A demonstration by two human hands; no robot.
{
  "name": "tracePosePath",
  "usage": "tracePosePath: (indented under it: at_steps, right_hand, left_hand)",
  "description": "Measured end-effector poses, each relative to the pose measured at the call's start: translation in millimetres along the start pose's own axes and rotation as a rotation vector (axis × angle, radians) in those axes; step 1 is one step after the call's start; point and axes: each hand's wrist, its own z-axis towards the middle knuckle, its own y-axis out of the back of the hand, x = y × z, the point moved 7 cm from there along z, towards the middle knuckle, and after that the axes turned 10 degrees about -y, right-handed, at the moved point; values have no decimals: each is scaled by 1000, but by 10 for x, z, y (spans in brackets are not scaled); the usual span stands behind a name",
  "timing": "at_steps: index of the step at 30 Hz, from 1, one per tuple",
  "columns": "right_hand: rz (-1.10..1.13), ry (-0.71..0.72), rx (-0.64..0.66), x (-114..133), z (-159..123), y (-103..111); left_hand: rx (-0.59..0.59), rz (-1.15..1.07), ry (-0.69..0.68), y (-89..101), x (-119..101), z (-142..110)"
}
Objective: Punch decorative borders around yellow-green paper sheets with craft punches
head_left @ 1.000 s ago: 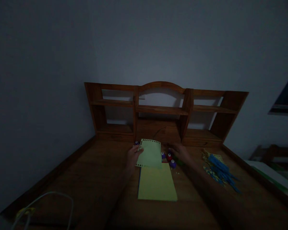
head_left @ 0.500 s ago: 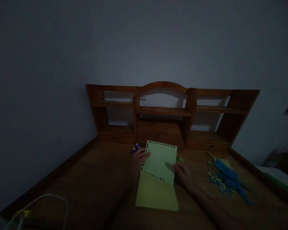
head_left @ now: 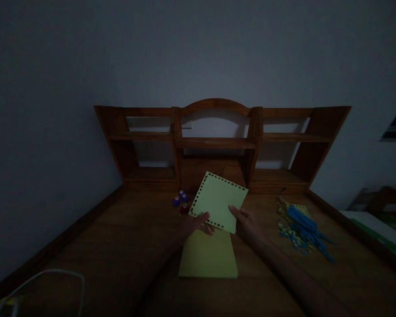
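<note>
A pale yellow-green sheet of paper (head_left: pixel 219 200) is held up at a tilt over the desk, with small cut-out shapes punched along its top, left and bottom edges. My right hand (head_left: pixel 248 222) grips its right edge, thumb on the front and fingers behind. At the lower left edge my left hand (head_left: pixel 196 224) pinches it between thumb and fingers. Below lies a yellow stack of paper (head_left: pixel 208 257), its far end covered by the raised sheet. Several small purple craft punches (head_left: pixel 180 199) stand left of the sheet, with a red one (head_left: pixel 184 208) beside them.
Blue strips (head_left: pixel 305 226) and small yellow and blue scraps lie in a heap on the right of the wooden desk (head_left: pixel 119 242). A wooden shelf unit (head_left: pixel 216 143) stands along the back. A white cable (head_left: pixel 57 270) loops at the front left.
The sheet has been lifted off the stack and turned clockwise. My left hand has moved from its upper left side to the lower left edge. The red punch has come into view.
</note>
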Motion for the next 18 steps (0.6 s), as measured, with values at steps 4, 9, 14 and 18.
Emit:
tracePosePath:
  at_steps: [4, 9, 14, 18]
  right_hand:
    - [-170, -46, 73, -65, -19, -101]
    - [-185, 66, -4, 74, -39, -28]
    - [-351, 251, -195, 415, -178, 122]
    - [-521, 410, -325, 542, -239, 191]
  left_hand:
    - [36, 195, 23, -6, 109, -101]
    - [-167, 310, -52, 214, 44, -8]
    - [-365, 302, -124, 343, -177, 10]
    - [-424, 339, -116, 372, -268, -80]
